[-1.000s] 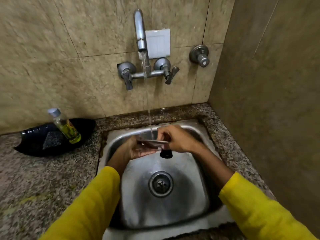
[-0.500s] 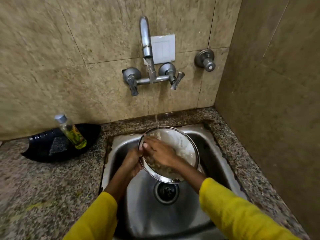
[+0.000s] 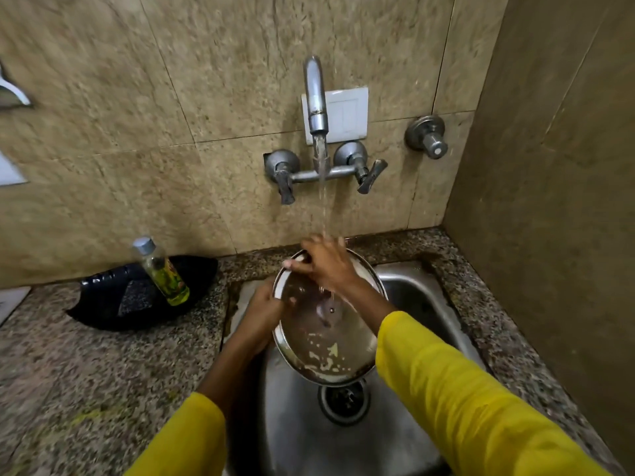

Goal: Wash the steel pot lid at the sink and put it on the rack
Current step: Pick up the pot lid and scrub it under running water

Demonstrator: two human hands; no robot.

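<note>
Lid: round steel pot lid (image 3: 326, 338) is gripped at its rim by left hand (image 3: 263, 317).
Rubbing: right hand (image 3: 326, 264), fingers spread flat, holds nothing.
Advice: pale residue (image 3: 324, 359) should be tilted under tap stream (image 3: 322, 187).

My sleeves (image 3: 457, 383) are bright yellow, the lid (image 3: 326, 341) grey steel flecked with pale bits, the sink (image 3: 422, 304) dull silver; speckled grey-brown granite counter (image 3: 103, 365), mottled beige wall tiles (image 3: 171, 97), a white switch plate (image 3: 347, 113), a black tray (image 3: 103, 304) holding a yellow-green bottle (image 3: 165, 273)
</note>
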